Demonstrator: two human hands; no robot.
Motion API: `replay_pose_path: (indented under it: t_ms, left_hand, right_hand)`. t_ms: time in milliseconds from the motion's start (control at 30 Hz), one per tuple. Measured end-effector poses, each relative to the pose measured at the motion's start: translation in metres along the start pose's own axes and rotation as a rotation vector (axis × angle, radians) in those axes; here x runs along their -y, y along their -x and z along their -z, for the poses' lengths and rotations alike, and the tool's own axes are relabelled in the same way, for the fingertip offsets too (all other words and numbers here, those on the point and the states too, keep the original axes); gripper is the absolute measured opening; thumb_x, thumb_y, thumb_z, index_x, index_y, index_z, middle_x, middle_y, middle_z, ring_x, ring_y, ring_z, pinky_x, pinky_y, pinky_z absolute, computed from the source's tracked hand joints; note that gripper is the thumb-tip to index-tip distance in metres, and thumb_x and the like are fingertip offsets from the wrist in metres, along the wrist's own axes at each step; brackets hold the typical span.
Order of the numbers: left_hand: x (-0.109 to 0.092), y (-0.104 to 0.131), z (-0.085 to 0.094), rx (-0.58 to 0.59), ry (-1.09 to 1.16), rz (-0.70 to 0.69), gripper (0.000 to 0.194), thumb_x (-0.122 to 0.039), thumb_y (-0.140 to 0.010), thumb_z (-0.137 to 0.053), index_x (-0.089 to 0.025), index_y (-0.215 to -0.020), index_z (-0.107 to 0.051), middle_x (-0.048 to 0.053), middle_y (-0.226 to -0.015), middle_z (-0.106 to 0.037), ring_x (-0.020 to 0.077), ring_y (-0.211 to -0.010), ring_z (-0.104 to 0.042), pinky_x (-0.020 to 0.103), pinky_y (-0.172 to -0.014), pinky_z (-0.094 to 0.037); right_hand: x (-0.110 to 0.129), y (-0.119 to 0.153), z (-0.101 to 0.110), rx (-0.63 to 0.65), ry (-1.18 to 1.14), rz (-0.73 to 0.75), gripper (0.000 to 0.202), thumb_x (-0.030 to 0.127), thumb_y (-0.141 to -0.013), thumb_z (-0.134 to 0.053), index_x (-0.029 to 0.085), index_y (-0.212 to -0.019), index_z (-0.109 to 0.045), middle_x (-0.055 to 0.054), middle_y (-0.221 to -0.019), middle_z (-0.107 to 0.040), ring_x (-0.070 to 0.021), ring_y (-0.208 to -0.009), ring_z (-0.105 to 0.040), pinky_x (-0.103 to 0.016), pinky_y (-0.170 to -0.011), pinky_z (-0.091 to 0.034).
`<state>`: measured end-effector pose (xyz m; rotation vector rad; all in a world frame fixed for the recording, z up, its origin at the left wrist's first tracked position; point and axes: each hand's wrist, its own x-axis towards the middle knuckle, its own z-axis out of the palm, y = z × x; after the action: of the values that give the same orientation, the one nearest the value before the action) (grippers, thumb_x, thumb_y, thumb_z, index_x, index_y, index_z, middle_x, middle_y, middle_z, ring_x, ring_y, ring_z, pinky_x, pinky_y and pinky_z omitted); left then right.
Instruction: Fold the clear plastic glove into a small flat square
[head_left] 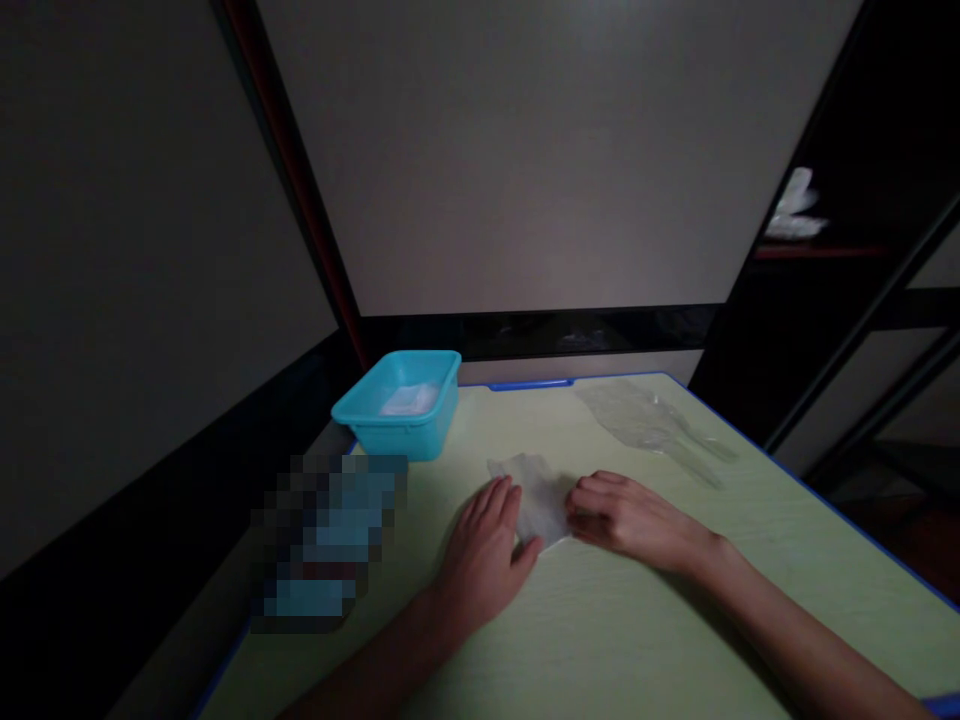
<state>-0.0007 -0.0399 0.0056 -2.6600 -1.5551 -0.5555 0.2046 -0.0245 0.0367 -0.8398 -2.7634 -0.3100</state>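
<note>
A thin, whitish, wrinkled sheet lies on the table between my hands; whether it is paper, cloth or plastic, I cannot tell. My left hand rests flat over its left edge, fingers stretched out and the thumb apart at the near corner. On the opposite side, my right hand has its fingers curled and pinched at the sheet's right edge. Those fingertips are partly hidden.
A turquoise plastic basket with white folded material inside stands at the back left. Clear plastic bags lie at the back right. A pixelated patch covers something on the left. The pale table has a blue rim.
</note>
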Motion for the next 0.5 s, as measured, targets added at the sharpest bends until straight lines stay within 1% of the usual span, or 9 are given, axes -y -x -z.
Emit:
replay_pose_path:
  t_ms: [67, 133, 233, 300, 367, 433, 500]
  left_hand:
    - [0.002, -0.002, -0.002, 0.002, -0.004, -0.001, 0.049, -0.033, -0.075, -0.049, -0.009, -0.117, -0.044, 0.015, -0.124, -0.045, 0.0262, -0.116, -0.040, 0.040, -0.098, -0.033]
    - [0.004, -0.002, -0.003, -0.002, -0.005, -0.011, 0.049, -0.034, -0.076, -0.049, -0.010, -0.118, -0.043, 0.015, -0.125, -0.045, 0.0262, -0.116, -0.039, 0.041, -0.098, -0.032]
    - [0.004, -0.002, -0.003, -0.013, 0.006, -0.016, 0.048, -0.034, -0.075, -0.049, -0.011, -0.117, -0.042, 0.015, -0.125, -0.045, 0.0264, -0.117, -0.038, 0.042, -0.098, -0.032]
    - [0.003, -0.001, -0.002, -0.020, 0.026, -0.028, 0.047, -0.033, -0.075, -0.051, -0.012, -0.116, -0.044, 0.014, -0.125, -0.045, 0.0263, -0.117, -0.038, 0.042, -0.098, -0.032]
    - [0.002, -0.001, 0.000, -0.029, 0.056, -0.060, 0.042, -0.031, -0.074, -0.052, -0.014, -0.112, -0.047, 0.012, -0.123, -0.047, 0.0253, -0.115, -0.040, 0.040, -0.097, -0.033]
    - [0.000, -0.001, 0.003, -0.036, 0.090, -0.101, 0.035, -0.028, -0.074, -0.053, -0.017, -0.106, -0.050, 0.009, -0.119, -0.050, 0.0239, -0.111, -0.043, 0.039, -0.095, -0.034]
    - [-0.001, -0.001, 0.007, -0.030, 0.122, -0.121, 0.026, -0.025, -0.074, -0.052, -0.018, -0.099, -0.053, 0.007, -0.110, -0.055, 0.0228, -0.103, -0.047, 0.038, -0.091, -0.037]
  right_hand:
    - [0.002, -0.002, -0.002, 0.009, 0.012, 0.019, 0.019, 0.019, -0.087, -0.041, 0.015, -0.079, -0.058, -0.005, -0.077, -0.056, -0.0148, -0.075, -0.048, -0.029, -0.066, -0.036]
    - [0.003, -0.003, -0.004, 0.002, 0.003, 0.039, 0.018, 0.018, -0.087, -0.041, 0.014, -0.086, -0.059, -0.006, -0.086, -0.059, -0.0156, -0.080, -0.050, -0.030, -0.069, -0.038]
    - [0.004, -0.003, -0.007, -0.024, -0.051, 0.063, 0.022, 0.015, -0.086, -0.039, 0.012, -0.098, -0.057, -0.009, -0.101, -0.059, -0.0163, -0.093, -0.051, -0.030, -0.078, -0.040]
    - [0.004, -0.003, -0.008, -0.021, -0.092, 0.084, 0.024, 0.012, -0.085, -0.037, 0.011, -0.098, -0.057, -0.009, -0.109, -0.057, -0.0173, -0.104, -0.047, -0.031, -0.087, -0.037]
    - [0.004, -0.003, -0.008, 0.005, -0.138, 0.098, 0.025, 0.011, -0.084, -0.036, 0.011, -0.096, -0.058, -0.010, -0.113, -0.055, -0.0186, -0.111, -0.043, -0.032, -0.093, -0.035]
    - [0.004, -0.003, -0.007, 0.034, -0.198, 0.085, 0.025, 0.012, -0.082, -0.036, 0.012, -0.097, -0.056, -0.012, -0.113, -0.054, -0.0194, -0.111, -0.043, -0.033, -0.092, -0.035]
    - [0.004, -0.003, -0.006, 0.064, -0.267, 0.046, 0.025, 0.013, -0.080, -0.036, 0.012, -0.098, -0.054, -0.013, -0.107, -0.056, -0.0196, -0.103, -0.049, -0.034, -0.087, -0.038]
